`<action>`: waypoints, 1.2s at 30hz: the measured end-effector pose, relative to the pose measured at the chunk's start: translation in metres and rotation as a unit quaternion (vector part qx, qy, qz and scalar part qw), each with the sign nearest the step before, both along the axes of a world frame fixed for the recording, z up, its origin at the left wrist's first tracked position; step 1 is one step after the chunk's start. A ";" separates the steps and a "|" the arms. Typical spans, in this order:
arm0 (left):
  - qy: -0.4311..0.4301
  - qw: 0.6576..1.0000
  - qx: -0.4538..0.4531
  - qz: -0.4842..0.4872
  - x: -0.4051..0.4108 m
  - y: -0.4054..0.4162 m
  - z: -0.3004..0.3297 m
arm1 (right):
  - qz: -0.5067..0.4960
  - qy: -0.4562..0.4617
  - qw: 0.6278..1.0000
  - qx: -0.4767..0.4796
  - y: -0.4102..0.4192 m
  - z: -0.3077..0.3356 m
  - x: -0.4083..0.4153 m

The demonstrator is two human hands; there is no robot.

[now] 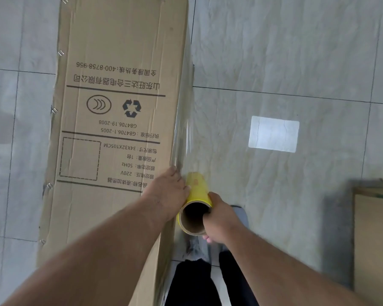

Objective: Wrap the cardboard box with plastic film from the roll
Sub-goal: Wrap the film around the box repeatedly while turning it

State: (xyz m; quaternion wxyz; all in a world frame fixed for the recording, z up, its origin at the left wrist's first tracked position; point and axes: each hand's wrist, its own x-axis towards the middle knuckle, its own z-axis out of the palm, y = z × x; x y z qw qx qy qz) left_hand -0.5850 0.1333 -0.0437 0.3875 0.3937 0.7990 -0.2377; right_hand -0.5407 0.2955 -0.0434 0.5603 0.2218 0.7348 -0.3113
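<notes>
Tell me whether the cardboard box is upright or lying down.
Lying down: the long brown cardboard box rests flat on the grey tiled floor, printed face up.

Bare forearms, no sleeves; black trousers [192,283]; grey-and-white shoes [241,214], partly hidden by arms.

Tiled floor [285,62], cardboard box [119,107], perhaps another carton [374,239]

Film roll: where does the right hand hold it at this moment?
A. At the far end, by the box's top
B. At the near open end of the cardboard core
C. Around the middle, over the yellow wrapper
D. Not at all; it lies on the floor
B: the right hand grips the rim of the film roll at its near open end, while the left hand rests against the cardboard box edge.
</notes>
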 end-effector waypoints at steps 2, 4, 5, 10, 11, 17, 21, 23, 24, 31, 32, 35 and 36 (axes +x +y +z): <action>0.007 1.000 -0.015 -0.004 0.006 0.010 0.001 | 0.086 0.015 0.996 0.000 0.008 0.003 0.001; 0.010 0.999 -0.026 -0.017 0.016 0.017 -0.003 | 0.192 0.029 0.981 0.002 0.008 0.009 0.002; 0.005 0.999 -0.029 -0.021 0.020 0.019 -0.007 | 0.237 0.030 0.971 0.002 0.006 0.011 0.005; 0.006 0.999 -0.020 -0.039 0.042 0.016 -0.018 | 0.342 0.011 0.939 0.016 0.000 0.003 0.021; 0.000 0.999 -0.023 -0.049 0.048 0.015 -0.017 | 0.376 0.012 0.926 0.011 -0.002 0.005 0.023; -0.025 0.998 -0.020 -0.061 0.071 -0.004 -0.018 | 0.484 0.093 0.869 -0.033 -0.032 0.004 0.019; -0.020 0.996 -0.015 -0.085 0.072 -0.017 -0.014 | 0.368 0.121 0.922 -0.025 -0.035 -0.001 0.042; -0.028 0.997 -0.021 -0.073 0.072 -0.012 -0.012 | 0.225 0.131 0.965 0.004 -0.027 0.002 0.061; -0.028 0.997 -0.029 -0.071 0.071 -0.009 -0.011 | 0.161 0.124 0.979 0.014 -0.024 0.002 0.071; -0.020 0.994 -0.017 -0.103 0.080 -0.001 -0.005 | 0.087 0.032 0.996 0.011 -0.026 -0.007 0.096; -0.023 0.994 -0.018 -0.109 0.084 -0.002 -0.004 | 0.127 0.035 0.991 0.009 -0.025 -0.007 0.094; -0.031 0.996 -0.019 -0.084 0.093 -0.004 0.000 | 0.243 0.017 0.970 -0.007 -0.020 0.000 0.084; -0.037 0.997 -0.018 -0.068 0.095 -0.002 0.002 | 0.280 0.013 0.960 -0.011 -0.018 0.003 0.080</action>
